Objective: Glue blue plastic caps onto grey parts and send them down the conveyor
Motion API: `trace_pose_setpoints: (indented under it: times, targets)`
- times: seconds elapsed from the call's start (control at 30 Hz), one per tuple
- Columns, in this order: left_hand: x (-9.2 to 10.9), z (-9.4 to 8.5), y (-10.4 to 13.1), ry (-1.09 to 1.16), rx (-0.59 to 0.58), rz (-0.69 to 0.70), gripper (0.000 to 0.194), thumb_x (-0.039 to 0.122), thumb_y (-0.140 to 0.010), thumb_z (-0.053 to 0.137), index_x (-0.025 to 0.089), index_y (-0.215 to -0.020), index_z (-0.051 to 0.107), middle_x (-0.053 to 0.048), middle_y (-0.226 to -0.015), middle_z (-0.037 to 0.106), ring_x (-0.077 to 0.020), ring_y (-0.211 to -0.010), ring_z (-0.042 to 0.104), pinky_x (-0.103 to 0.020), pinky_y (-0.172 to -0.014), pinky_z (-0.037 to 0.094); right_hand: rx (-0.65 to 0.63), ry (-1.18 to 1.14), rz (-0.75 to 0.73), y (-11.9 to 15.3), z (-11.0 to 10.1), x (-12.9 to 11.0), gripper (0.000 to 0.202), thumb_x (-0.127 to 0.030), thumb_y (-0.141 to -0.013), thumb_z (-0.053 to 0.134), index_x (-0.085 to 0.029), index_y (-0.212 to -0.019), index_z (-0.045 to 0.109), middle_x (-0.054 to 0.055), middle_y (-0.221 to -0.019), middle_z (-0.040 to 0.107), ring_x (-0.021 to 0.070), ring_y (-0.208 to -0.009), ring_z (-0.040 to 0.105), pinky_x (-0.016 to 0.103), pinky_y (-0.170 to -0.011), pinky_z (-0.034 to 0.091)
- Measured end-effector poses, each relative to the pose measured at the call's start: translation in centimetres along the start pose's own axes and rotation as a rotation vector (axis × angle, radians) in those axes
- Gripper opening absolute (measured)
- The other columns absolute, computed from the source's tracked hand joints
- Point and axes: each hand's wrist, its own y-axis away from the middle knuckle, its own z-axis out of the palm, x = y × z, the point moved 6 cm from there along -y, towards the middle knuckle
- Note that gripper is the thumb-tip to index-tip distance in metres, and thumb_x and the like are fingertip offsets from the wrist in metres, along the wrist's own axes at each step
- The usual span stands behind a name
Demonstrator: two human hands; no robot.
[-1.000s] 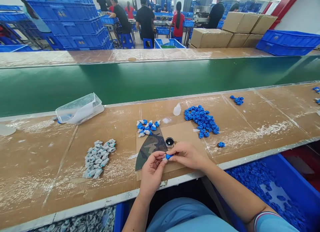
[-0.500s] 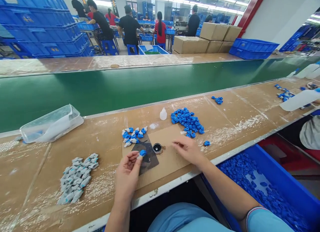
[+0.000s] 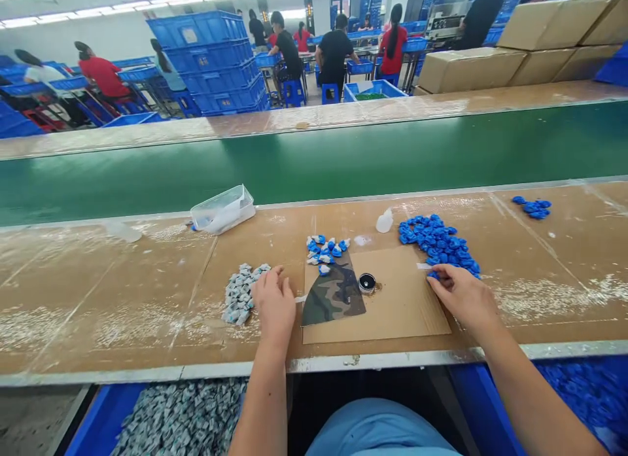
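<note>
My left hand (image 3: 275, 305) reaches onto the right side of a pile of small grey pieces (image 3: 239, 296), its fingers slightly spread and some fingertips hidden. At the near edge of a heap of small blue pieces (image 3: 439, 240), my right hand (image 3: 464, 296) has thumb and forefinger close around a blue piece. Between the hands lies a cardboard sheet (image 3: 402, 305) with a camouflage-patterned patch (image 3: 336, 292) on its left part. A small round black pot (image 3: 367, 283) sits on the sheet. Behind the patch is a cluster of blue-and-white pieces (image 3: 324, 250).
A small white bottle (image 3: 384, 221) stands behind the sheet. A clear plastic box (image 3: 223, 210) lies farther left, by the green conveyor belt (image 3: 314, 158). Bins of grey pieces (image 3: 181, 417) and blue pieces (image 3: 583, 390) are below the table edge. People work beyond the belt.
My left hand has let go of the blue piece and moved left to the grey pile. My right hand has moved right to the blue heap. The view has turned left.
</note>
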Motion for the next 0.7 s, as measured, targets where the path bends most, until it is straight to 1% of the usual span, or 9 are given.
trace_pose_setpoints:
  times: [0.1, 0.17, 0.27, 0.37, 0.43, 0.5, 0.57, 0.63, 0.7]
  targets:
    - [-1.7, -1.2, -0.8, -0.207, 0.018, -0.008, 0.024, 0.012, -0.075, 0.045, 0.017, -0.09, 0.063, -0.016, -0.097, 0.067, -0.0312, -0.097, 0.057, -0.051, -0.093, 0.038, 0.039, -0.056, -0.08, -0.1, 0.0, -0.3, 0.016, -0.032, -0.077, 0.057, -0.023, -0.084, 0.068, 0.005, -0.076, 0.067, 0.0215, -0.069, 0.065, 0.033, -0.063, 0.051]
    - [-2.5, -1.4, -1.2, -0.262, -0.008, 0.005, 0.024, 0.011, -0.073, 0.045, 0.018, -0.087, 0.063, -0.015, -0.095, 0.067, -0.031, -0.094, 0.057, -0.05, -0.092, 0.037, 0.045, -0.088, -0.119, 0.0, 0.0, -0.5, 0.016, -0.031, -0.078, 0.056, -0.022, -0.083, 0.068, 0.005, -0.076, 0.067, 0.0212, -0.068, 0.064, 0.034, -0.066, 0.052]
    - [-3.1, -1.2, -1.5, -0.28, -0.05, 0.054, 0.02, 0.014, -0.075, 0.045, 0.02, -0.081, 0.063, -0.013, -0.09, 0.068, -0.0299, -0.089, 0.057, -0.048, -0.09, 0.036, 0.036, -0.163, -0.129, 0.0, -0.2, -0.9, 0.018, -0.03, -0.081, 0.054, -0.021, -0.088, 0.067, 0.006, -0.079, 0.068, 0.02, -0.064, 0.063, 0.034, -0.063, 0.053]
    - [-3.5, -1.1, -1.6, -0.289, -0.073, 0.086, 0.019, 0.017, -0.076, 0.044, 0.021, -0.077, 0.062, -0.013, -0.084, 0.067, -0.0302, -0.086, 0.057, -0.048, -0.087, 0.037, 0.025, -0.312, -0.211, 0.1, -0.8, -2.7, 0.019, -0.029, -0.085, 0.052, -0.02, -0.093, 0.067, 0.007, -0.085, 0.069, 0.0189, -0.067, 0.065, 0.031, -0.061, 0.055]
    - [-3.6, -1.2, -1.7, -0.286, -0.07, 0.092, 0.018, 0.018, -0.077, 0.044, 0.021, -0.075, 0.062, -0.012, -0.08, 0.065, -0.0303, -0.084, 0.057, -0.048, -0.086, 0.038, -0.001, -0.398, -0.32, 0.4, -1.1, -4.7, 0.02, -0.026, -0.087, 0.051, -0.021, -0.096, 0.068, 0.008, -0.089, 0.069, 0.0191, -0.076, 0.067, 0.03, -0.066, 0.056]
    - [-3.5, -1.5, -1.8, -0.258, -0.049, 0.097, 0.018, 0.022, -0.079, 0.044, 0.022, -0.076, 0.062, -0.011, -0.077, 0.064, -0.0303, -0.082, 0.056, -0.049, -0.087, 0.038, -0.052, -0.44, -0.409, 0.6, -1.0, -6.7, 0.021, -0.023, -0.088, 0.051, -0.023, -0.101, 0.068, 0.007, -0.094, 0.071, 0.0191, -0.085, 0.067, 0.031, -0.074, 0.056]
    - [-3.0, -1.8, -1.5, -0.182, -0.01, 0.115, 0.018, 0.025, -0.08, 0.044, 0.022, -0.079, 0.062, -0.011, -0.079, 0.063, -0.0304, -0.085, 0.056, -0.049, -0.088, 0.039, -0.1, -0.465, -0.438, 0.7, -0.8, -8.2, 0.021, -0.022, -0.088, 0.053, -0.023, -0.105, 0.067, 0.005, -0.095, 0.072, 0.0181, -0.084, 0.068, 0.031, -0.077, 0.055]
    - [-2.2, -2.1, -0.9, -0.06, 0.023, 0.133, 0.019, 0.028, -0.081, 0.045, 0.021, -0.085, 0.063, -0.011, -0.086, 0.064, -0.0294, -0.091, 0.056, -0.047, -0.089, 0.041, -0.126, -0.485, -0.453, 0.7, -0.6, -9.3, 0.019, -0.022, -0.089, 0.055, -0.023, -0.104, 0.067, 0.004, -0.093, 0.073, 0.017, -0.08, 0.068, 0.03, -0.075, 0.056]
    - [-1.4, -1.9, 0.0, 0.105, 0.015, 0.101, 0.02, 0.032, -0.081, 0.049, 0.021, -0.091, 0.063, -0.01, -0.091, 0.064, -0.0267, -0.092, 0.058, -0.043, -0.088, 0.044, -0.132, -0.494, -0.507, 0.8, -0.5, -10.1, 0.018, -0.021, -0.09, 0.055, -0.022, -0.102, 0.067, 0.004, -0.093, 0.073, 0.0172, -0.084, 0.068, 0.03, -0.077, 0.055]
